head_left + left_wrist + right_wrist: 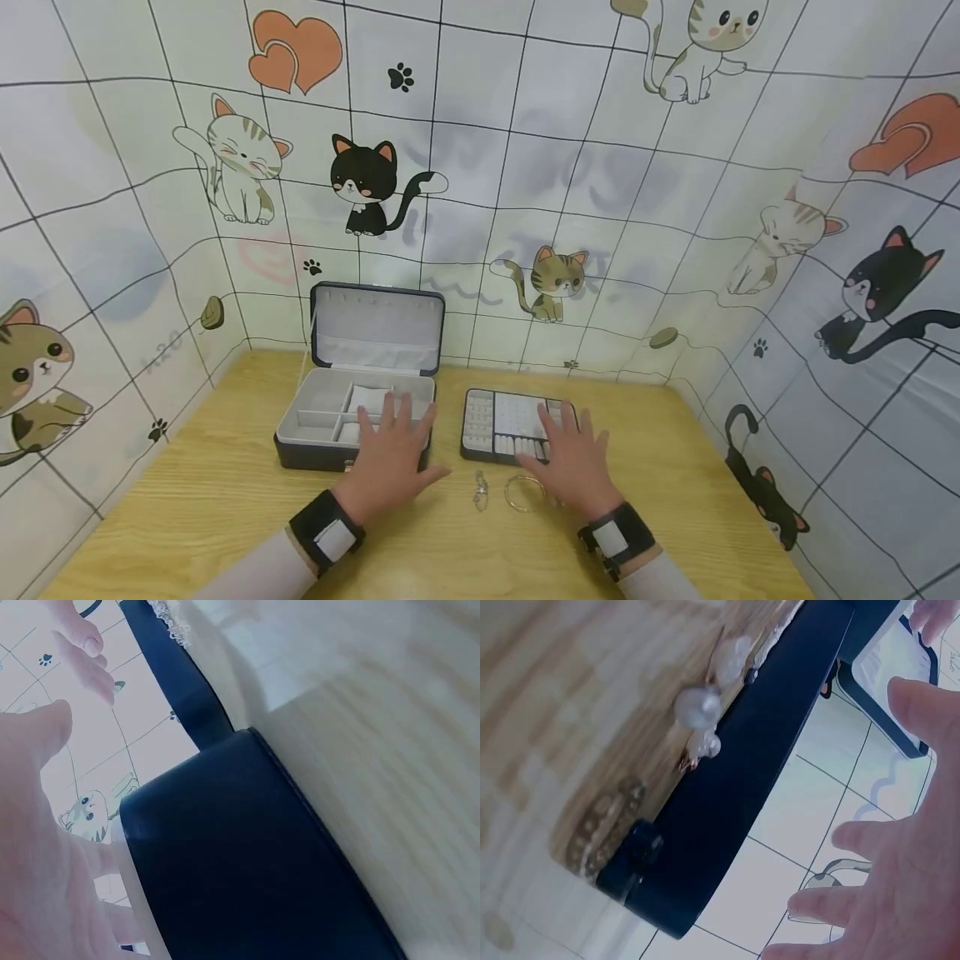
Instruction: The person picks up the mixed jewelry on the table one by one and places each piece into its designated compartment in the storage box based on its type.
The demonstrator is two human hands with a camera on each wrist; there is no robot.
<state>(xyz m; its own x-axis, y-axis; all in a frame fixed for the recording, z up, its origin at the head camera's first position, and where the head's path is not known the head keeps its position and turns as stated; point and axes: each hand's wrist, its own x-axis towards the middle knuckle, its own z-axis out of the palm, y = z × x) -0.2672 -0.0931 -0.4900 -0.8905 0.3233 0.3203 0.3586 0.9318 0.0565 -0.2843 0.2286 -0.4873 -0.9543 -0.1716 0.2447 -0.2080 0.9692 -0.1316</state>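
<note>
My left hand (388, 462) is spread, fingers straight, over the front right part of an open dark jewelry box (311, 456) with a pale lining. My right hand (577, 468) reaches over the right front of a dark-rimmed jewelry tray (487, 457), fingers apart and straight. Neither hand grips anything. In the left wrist view the box's dark front (247, 847) stands beside my palm. In front of the tray lie a silvery chain (481, 490) and a gold bangle (507, 495). The right wrist view shows pearl jewelry (699, 709) beside the tray's dark side (727, 802).
The box's lid (378, 327) stands up at the back, against the cat-printed wall cloth (465, 200). Compartments inside the box hold white cushions (367, 398). A wood-grain table (645, 433) lies under everything. A patterned ring-shaped piece (604, 825) sits near the tray's corner.
</note>
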